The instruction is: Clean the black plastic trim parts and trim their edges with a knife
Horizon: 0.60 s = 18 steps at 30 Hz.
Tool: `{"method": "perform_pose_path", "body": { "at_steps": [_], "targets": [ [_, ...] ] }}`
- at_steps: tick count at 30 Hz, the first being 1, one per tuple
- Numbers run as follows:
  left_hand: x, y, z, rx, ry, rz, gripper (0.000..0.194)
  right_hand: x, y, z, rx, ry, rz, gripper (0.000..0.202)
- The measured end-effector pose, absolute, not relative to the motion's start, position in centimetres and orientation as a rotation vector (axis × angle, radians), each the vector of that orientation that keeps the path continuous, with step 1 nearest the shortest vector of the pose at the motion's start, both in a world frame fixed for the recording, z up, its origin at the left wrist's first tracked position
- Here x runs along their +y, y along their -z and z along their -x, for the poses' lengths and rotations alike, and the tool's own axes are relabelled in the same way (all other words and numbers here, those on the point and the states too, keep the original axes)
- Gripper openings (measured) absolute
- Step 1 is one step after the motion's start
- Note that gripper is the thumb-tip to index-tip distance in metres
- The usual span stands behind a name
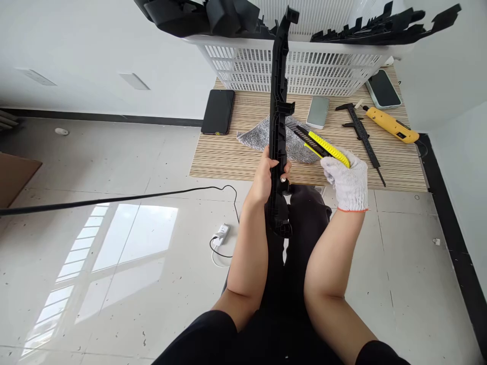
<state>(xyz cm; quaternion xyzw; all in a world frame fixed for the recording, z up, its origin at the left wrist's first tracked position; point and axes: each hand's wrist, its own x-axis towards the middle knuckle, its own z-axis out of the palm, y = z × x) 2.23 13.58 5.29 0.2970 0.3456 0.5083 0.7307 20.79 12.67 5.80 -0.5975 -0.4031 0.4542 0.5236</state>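
The left hand [262, 178] pinches a black strip [279, 121], probably light, stiff plastic, best held mid-length; the gloved right hand [349, 178] grips a yellow knife [329, 149].

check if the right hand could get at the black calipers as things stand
Probably yes: the black calipers lie nearby with nothing on top, though the right hand holds a yellow knife it would likely need to put down.

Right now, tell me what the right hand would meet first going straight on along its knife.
Likely the long black part that the left hand holds: the knife in the right hand points towards it. Depth is unclear, though.
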Motion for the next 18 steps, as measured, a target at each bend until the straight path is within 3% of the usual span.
{"method": "perform_pose_path", "body": {
  "at_steps": [18],
  "targets": [
    [13.99,-4.87,-2.63,0.864,-1.147,-0.808,0.038,12.7,-5.83,-20.66,-1.029,-1.132,1.459,0.038]
  ]
}}
